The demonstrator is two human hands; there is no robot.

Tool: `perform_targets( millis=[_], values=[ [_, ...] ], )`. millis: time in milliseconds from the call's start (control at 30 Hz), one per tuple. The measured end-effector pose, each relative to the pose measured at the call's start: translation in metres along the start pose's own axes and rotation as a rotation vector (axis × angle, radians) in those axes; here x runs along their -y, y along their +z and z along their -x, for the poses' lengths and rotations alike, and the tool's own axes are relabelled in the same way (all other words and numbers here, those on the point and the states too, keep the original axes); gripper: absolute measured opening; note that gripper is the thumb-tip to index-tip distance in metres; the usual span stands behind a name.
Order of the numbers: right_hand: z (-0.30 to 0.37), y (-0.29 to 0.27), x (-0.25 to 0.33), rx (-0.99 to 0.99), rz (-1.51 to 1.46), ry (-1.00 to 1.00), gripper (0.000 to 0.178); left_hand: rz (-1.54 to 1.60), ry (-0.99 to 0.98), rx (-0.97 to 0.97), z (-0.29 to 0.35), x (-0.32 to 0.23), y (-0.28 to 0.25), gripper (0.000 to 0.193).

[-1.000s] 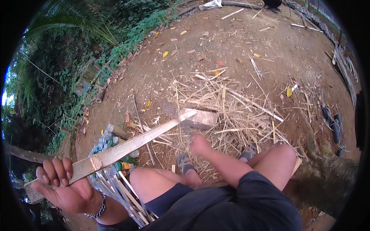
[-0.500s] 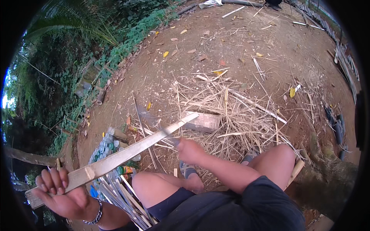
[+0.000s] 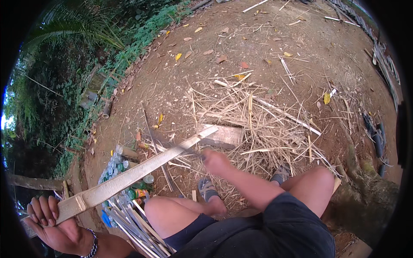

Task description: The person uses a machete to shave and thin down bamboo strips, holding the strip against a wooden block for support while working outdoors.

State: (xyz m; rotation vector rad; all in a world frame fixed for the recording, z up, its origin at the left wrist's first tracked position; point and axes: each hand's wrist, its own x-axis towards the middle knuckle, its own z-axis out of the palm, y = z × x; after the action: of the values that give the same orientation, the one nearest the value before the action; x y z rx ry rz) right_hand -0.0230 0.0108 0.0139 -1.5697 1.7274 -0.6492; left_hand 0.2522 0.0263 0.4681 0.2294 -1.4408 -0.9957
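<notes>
My left hand is closed round the near end of a long split bamboo slat, at the lower left. The slat slants up to the right, and its far tip lies over a wooden block. A raised bamboo node crosses it close to my left hand. My right hand is a fist on the handle of a knife. Motion smears the blade, which lies across the slat near its far end; whether it is cutting in, I cannot tell.
Bamboo shavings lie heaped around the block. Glass bottles stand at the left beside a bundle of thin strips by my left leg. My sandalled feet are near the block. A tree root lies at the right.
My left hand and the slat have shifted a little toward the lower left. My right hand, still on the knife, has moved slightly to the right along the slat. The view has tilted a little.
</notes>
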Motion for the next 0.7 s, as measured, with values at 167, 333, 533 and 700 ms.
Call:
perform_targets(
  millis=[167, 333, 533, 700],
  values=[
    [-0.012, 0.015, -0.047, -0.076, -0.204, 0.314, 0.030, -0.044, 0.017, -0.079, -0.008, 0.000, -0.013, 0.026],
    [0.009, -0.053, 0.036, 0.148, -0.037, 0.213, 0.031, -0.032, -0.012, -0.054, -0.010, -0.002, -0.009, 0.026],
    [-0.056, -0.020, -0.135, 0.235, 0.309, 0.229, 0.029, 0.018, -0.014, -0.054, -0.025, 0.015, -0.012, 0.027],
    [-0.007, -0.026, 0.003, 0.016, -0.178, 0.249, 0.031, 0.012, -0.006, -0.059, -0.002, -0.001, -0.009, 0.030]
  ],
)
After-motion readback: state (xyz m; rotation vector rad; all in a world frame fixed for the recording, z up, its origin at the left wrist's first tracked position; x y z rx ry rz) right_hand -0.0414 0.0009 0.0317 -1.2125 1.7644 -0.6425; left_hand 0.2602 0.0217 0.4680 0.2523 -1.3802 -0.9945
